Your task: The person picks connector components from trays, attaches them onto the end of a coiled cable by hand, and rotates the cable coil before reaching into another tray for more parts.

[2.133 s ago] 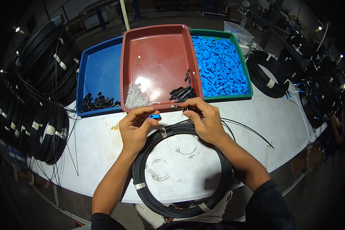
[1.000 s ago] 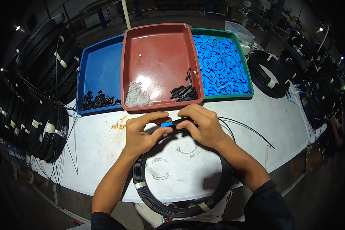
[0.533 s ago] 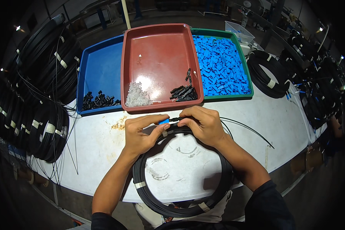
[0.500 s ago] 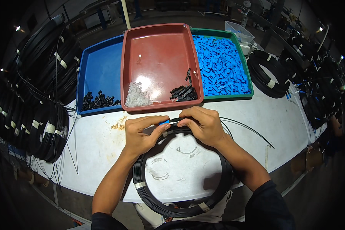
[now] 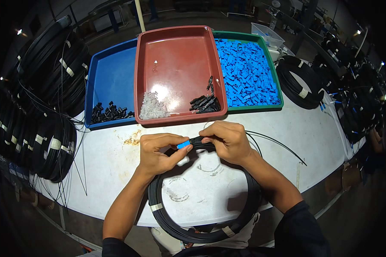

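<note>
My left hand (image 5: pixel 158 152) pinches a small blue plastic connector piece (image 5: pixel 183 144) between thumb and fingers. From the other side my right hand (image 5: pixel 229 141) grips a black connector part (image 5: pixel 196 140) on a cable end, its fingertips closed round it. The blue piece and the black part meet end to end; how deep one sits in the other is hidden. Beneath both hands lies a coil of black cable (image 5: pixel 254 188), bound with pale tape and reaching over the table's near edge. A loose cable end (image 5: pixel 283 147) sticks out to the right.
Behind my hands, a red tray (image 5: pixel 176 64) holds clear and black small parts. A blue tray (image 5: pixel 109 81) with black pieces and a green tray (image 5: pixel 281 100) full of blue connector pieces flank it. More cable coils (image 5: pixel 58 145) are stacked left, and another coil (image 5: pixel 302 92) lies right.
The blue piece and the black part have come together, and the gap between them has closed. More of the blue piece shows as my left hand's grip has shifted.
</note>
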`<act>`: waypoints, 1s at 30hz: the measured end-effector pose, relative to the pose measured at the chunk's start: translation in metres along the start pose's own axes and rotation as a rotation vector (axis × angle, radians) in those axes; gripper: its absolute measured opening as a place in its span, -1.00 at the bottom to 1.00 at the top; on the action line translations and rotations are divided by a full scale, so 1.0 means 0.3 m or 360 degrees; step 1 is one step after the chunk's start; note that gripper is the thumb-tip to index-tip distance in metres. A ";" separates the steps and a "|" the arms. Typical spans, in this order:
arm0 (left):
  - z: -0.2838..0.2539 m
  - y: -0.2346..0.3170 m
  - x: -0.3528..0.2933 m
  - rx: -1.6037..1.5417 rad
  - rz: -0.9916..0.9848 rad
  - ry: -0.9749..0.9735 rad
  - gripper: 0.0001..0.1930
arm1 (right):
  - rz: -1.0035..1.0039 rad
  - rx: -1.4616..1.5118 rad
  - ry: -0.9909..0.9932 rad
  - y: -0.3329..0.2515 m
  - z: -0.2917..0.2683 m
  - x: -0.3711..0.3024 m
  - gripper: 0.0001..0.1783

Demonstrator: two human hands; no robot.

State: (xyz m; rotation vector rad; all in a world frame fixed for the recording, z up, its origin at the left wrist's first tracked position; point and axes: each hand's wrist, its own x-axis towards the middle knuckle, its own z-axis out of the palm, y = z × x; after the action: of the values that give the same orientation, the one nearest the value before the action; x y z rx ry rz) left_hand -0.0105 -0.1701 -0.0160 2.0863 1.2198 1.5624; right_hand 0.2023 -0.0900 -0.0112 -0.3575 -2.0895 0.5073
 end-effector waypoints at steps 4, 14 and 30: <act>-0.003 -0.014 -0.007 -0.0113 -0.0055 -0.0110 -0.82 | 0.0042 0.0157 -0.0057 0.012 0.007 -0.010 -0.79; 0.003 -0.024 -0.005 -0.0209 -0.0109 -0.0200 -0.86 | 0.0045 0.0149 -0.0168 -0.021 -0.002 0.009 -0.82; -0.012 -0.004 0.014 -0.0127 -0.0140 -0.0206 -0.87 | 0.0043 0.0087 -0.0103 0.009 -0.008 0.003 -0.83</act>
State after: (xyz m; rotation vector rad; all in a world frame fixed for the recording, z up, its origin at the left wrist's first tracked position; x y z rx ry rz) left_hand -0.0139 -0.1672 -0.0128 2.0210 1.1682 1.3916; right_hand 0.2039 -0.0868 -0.0107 -0.3419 -2.1311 0.5984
